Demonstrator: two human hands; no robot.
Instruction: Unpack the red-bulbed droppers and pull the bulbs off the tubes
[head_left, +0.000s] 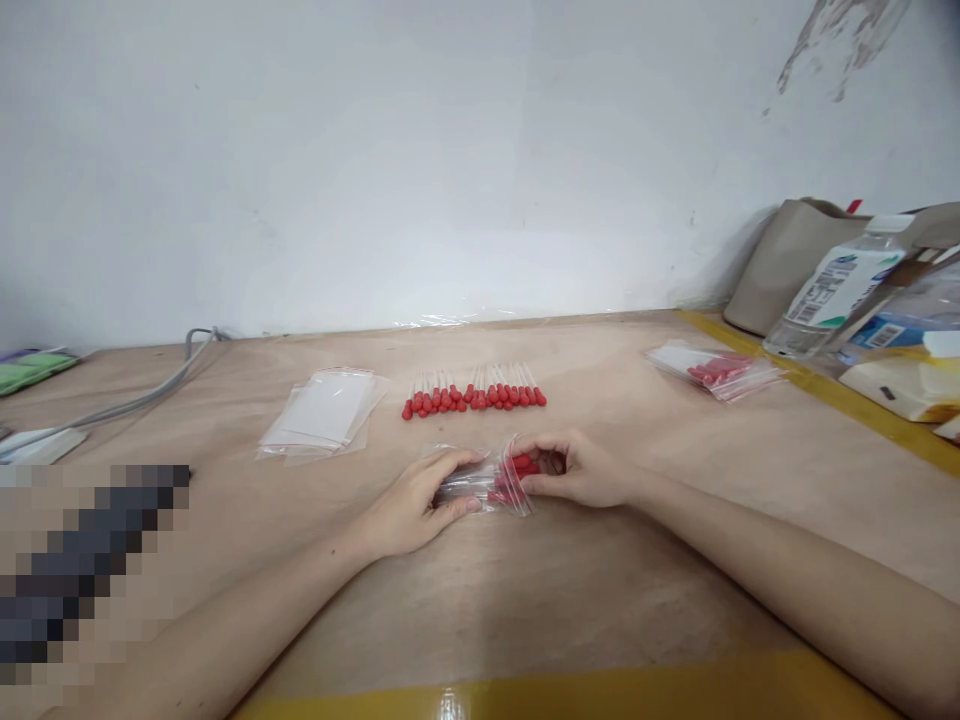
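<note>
A clear zip bag point(469, 480) lies on the table between my hands, its mouth turned to the right. My left hand point(416, 505) grips the closed end of the bag between thumb and fingers. At the mouth, my right hand point(574, 470) is closed around a bundle of red-tipped sticks point(527, 465), whose pale ends point left into the bag. Behind them lies a row of loose red-tipped sticks point(480, 397), red ends toward me. Flat zip bags point(322, 410) are piled to the left of that row.
Filled bags of red-tipped sticks point(716, 370) lie at the right. Beyond them stand a plastic bottle point(840, 280) and a beige container point(772, 265). A grey cable point(157, 395) runs along the left. Yellow tape point(525, 690) edges the table, and a wall point(450, 170) rises behind.
</note>
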